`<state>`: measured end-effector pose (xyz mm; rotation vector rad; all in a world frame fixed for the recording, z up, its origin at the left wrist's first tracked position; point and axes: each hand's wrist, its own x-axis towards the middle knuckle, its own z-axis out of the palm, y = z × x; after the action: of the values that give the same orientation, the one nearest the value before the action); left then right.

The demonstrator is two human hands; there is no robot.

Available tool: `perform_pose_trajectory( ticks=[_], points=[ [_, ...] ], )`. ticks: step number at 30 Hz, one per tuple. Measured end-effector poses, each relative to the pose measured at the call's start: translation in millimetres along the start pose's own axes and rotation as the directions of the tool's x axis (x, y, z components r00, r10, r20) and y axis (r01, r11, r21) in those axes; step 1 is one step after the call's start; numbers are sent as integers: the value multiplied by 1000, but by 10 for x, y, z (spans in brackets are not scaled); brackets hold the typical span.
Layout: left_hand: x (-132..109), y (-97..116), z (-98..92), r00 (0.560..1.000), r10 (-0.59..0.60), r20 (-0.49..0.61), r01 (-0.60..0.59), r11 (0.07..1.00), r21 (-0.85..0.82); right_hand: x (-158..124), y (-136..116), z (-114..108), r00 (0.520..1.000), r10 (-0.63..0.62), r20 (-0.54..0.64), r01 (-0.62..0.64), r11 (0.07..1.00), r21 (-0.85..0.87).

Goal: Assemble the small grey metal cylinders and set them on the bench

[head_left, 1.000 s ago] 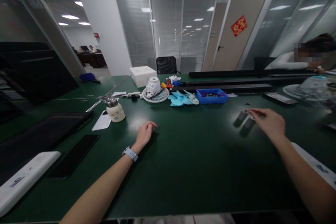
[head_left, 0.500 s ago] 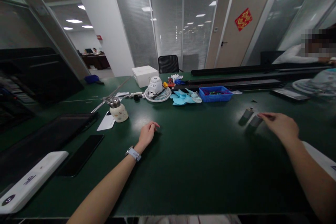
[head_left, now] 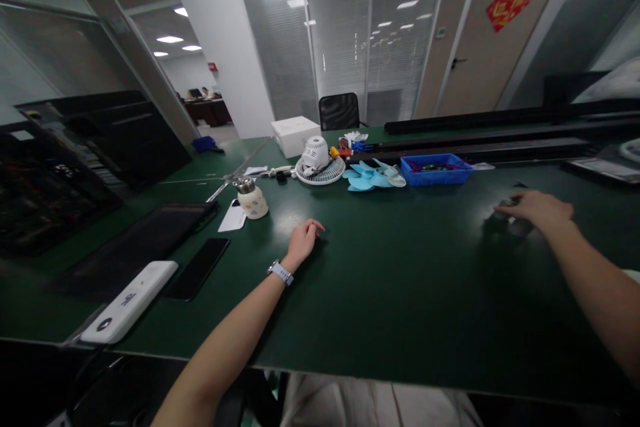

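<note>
The right hand (head_left: pixel 537 208) touched a small dark cylinder (head_left: pixel 509 201) with its fingertips, grip too blurred to judge; the left hand (head_left: pixel 303 240), at its 9 o'clock, rested loosely curled and empty on the green table (head_left: pixel 400 280), apparently bracing the stretch.

Two hands (head_left: pixel 304 240) (head_left: pixel 539 207), one phone (head_left: pixel 197 269), one tray (head_left: pixel 434 179)

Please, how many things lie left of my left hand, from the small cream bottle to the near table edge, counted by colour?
White: 2, the card and the long device.
Black: 2, the phone and the flat panel.
Cream: 1, the small bottle.
Total: 5.
</note>
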<state>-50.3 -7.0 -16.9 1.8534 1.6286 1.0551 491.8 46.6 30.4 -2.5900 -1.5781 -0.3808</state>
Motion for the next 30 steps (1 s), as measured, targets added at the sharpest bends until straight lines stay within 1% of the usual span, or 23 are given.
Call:
perform_pose_trajectory(
  ticks=[1,2,3,5,6,7,9,11,13,14,15,17,20,24,28,30],
  points=[
    [4,-8,5,1000,5,1,-5,1000,-1,-14,-33,-18,995,19,101,-20,1000,9],
    [9,-16,10,1000,9,0,-9,1000,-1,-49,-87,-56,988,12,152,-14,1000,10],
    [13,-25,14,1000,11,0,-11,1000,1,-104,-164,-112,988,-17,153,15,1000,11],
    [20,-35,21,1000,11,4,-11,1000,2,-275,-407,-255,990,-139,3,139,990,38],
    [20,-35,23,1000,11,8,-11,1000,1,-391,-573,-331,975,-210,-73,215,974,66],
    [17,-30,25,1000,15,15,-15,1000,-3,-525,-764,-403,949,-285,-134,299,948,105],
    [1,-3,30,999,40,29,-39,999,-28,-833,-1195,-521,859,-463,-218,505,836,216],
    [-32,46,41,995,88,42,-86,994,-62,-1159,-1636,-583,723,-649,-239,688,638,346],
    [-76,109,61,987,154,45,-150,985,-82,-1458,-2026,-588,634,-729,-258,751,501,429],
    [-100,142,72,982,187,39,-184,980,-82,-1586,-2188,-573,603,-749,-275,767,450,458],
    [-123,173,84,975,218,27,-216,973,-80,-1697,-2325,-553,587,-755,-292,773,414,482],
    [-164,230,105,962,274,0,-273,959,-75,-1865,-2525,-502,575,-749,-331,771,360,525],
    [-191,288,133,947,320,-11,-320,944,-77,-2003,-2673,-425,581,-723,-374,753,302,585],
    [-160,319,191,956,292,-39,-294,953,-79,-2055,-2725,-311,599,-689,-408,723,245,646],
    [-84,345,262,957,283,-59,-287,954,-88,-2048,-2735,-219,608,-673,-422,708,218,672],
    [-44,357,264,956,284,-72,-290,952,-99,-2045,-2737,-204,611,-672,-418,698,210,684]
  ],
)
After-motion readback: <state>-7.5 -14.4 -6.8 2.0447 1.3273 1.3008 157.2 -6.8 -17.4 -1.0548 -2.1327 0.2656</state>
